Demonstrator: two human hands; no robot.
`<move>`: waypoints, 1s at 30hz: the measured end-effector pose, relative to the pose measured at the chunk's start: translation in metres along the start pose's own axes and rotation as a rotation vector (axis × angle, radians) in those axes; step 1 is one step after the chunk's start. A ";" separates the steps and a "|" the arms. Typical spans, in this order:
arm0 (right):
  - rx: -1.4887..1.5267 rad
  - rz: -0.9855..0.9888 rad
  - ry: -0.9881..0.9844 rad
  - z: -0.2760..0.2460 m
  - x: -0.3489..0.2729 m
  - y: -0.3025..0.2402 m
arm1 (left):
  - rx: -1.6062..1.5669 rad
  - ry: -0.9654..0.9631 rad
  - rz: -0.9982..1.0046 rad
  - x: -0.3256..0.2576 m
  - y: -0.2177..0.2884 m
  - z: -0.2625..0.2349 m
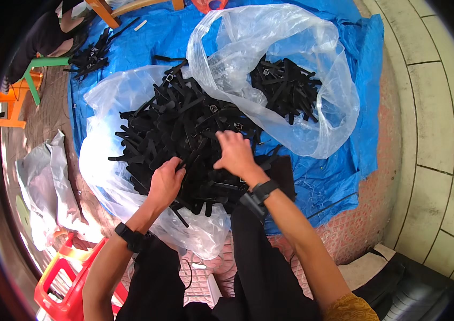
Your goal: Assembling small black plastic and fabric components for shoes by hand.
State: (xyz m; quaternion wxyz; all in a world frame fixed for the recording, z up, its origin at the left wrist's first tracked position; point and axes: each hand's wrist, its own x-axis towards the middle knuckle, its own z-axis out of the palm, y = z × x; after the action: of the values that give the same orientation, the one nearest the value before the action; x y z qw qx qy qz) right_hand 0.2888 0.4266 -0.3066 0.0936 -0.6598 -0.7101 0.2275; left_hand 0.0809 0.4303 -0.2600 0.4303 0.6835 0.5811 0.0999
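Observation:
A large heap of black straps (184, 115), some with small silver buckles, lies in front of me on a spread clear plastic bag (101, 144). At the near left side of the heap my left hand (167, 181) has its fingers bent together, closed on a black strap at the heap's edge. Most of that strap cannot be told apart from the others. My right hand (236, 153) hovers over or touches the right part of the heap, fingers and thumb apart, with nothing visible in it. Beyond it, a second open clear bag (339, 101) holds more black straps (285, 88).
A blue tarp (368, 96) lies under the bags. Red plastic stool (63, 278) stands at lower left. Grey plastic sheeting (50, 182) lies left, below a green-framed stool (50, 62). Another person's leg (37, 40) and a small strap pile (92, 56) show at upper left.

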 end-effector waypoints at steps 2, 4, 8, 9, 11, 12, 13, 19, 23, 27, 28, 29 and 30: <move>-0.141 -0.183 -0.025 0.027 -0.011 -0.015 | 0.203 -0.001 0.123 -0.007 -0.006 0.005; -0.001 -0.167 0.007 0.040 -0.024 -0.021 | 0.534 -0.092 0.198 -0.016 -0.006 0.010; 0.236 -0.140 0.145 0.028 -0.023 0.008 | 0.953 -0.086 0.452 -0.017 -0.021 0.031; 0.360 -0.112 0.131 0.019 -0.020 0.014 | 0.958 -0.088 0.441 -0.017 -0.024 0.027; 0.593 -0.119 0.153 -0.005 -0.013 0.024 | 0.902 -0.137 0.506 -0.010 -0.024 0.027; 0.701 0.011 0.062 -0.019 -0.013 0.026 | 0.902 -0.129 0.499 -0.011 -0.026 0.024; 0.854 0.144 -0.017 -0.039 -0.011 0.020 | 0.807 -0.174 0.462 -0.011 -0.031 0.023; 1.161 0.288 -0.287 -0.111 -0.009 0.021 | 0.683 -0.276 0.347 -0.016 -0.037 0.010; 0.971 0.208 -0.106 -0.150 0.001 0.042 | 0.883 -0.360 0.355 -0.024 -0.033 0.013; 0.079 0.146 0.398 -0.201 0.025 0.068 | 1.044 -0.317 0.471 -0.025 -0.025 0.021; 0.069 0.148 0.403 -0.199 0.024 0.069 | 1.146 -0.323 0.573 -0.024 -0.017 0.020; -0.011 0.045 0.432 -0.189 0.023 0.069 | 1.249 -0.327 0.670 -0.022 -0.011 0.019; -0.090 -0.057 0.459 -0.174 0.020 0.067 | 1.247 -0.323 0.675 -0.019 -0.010 0.018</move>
State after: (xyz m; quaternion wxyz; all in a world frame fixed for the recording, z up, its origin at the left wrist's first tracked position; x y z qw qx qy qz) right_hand 0.4218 0.4826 -0.1866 0.2294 -0.6773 -0.6981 0.0368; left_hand 0.0796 0.4044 -0.2706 -0.0134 0.9499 0.2168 -0.2248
